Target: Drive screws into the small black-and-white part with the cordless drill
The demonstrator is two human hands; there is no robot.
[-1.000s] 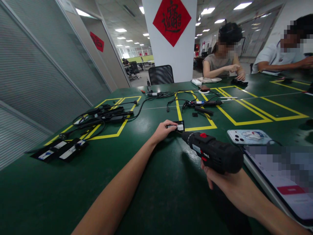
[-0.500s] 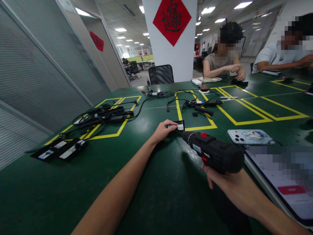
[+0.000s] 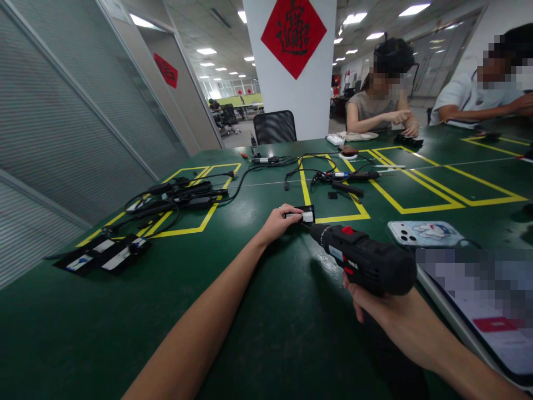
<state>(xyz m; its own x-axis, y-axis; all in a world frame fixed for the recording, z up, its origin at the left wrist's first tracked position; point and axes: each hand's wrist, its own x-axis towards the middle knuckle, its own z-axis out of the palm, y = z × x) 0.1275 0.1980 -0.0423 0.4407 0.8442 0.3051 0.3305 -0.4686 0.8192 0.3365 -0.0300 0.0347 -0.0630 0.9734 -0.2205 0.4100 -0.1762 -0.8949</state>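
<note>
Green bench (image 3: 258,350): well in from its left edge, my left hand (image 3: 278,223) pressed its fingers around the black plate (image 3: 310,210), right hand (image 3: 381,311) clasping the drill (image 3: 364,258); one skid (I judged) could jab them.

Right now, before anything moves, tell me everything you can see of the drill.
The drill has a black body, plastic by its look, with red parts on the top and side and a pale label. A ridged black chuck forms its front. The right hand grips its handle, covering much of it. The body is held above the green table, nose pointing forward and left, towards the small black-and-white piece under the left hand. Whether its tip touches that piece, I cannot tell.
</note>
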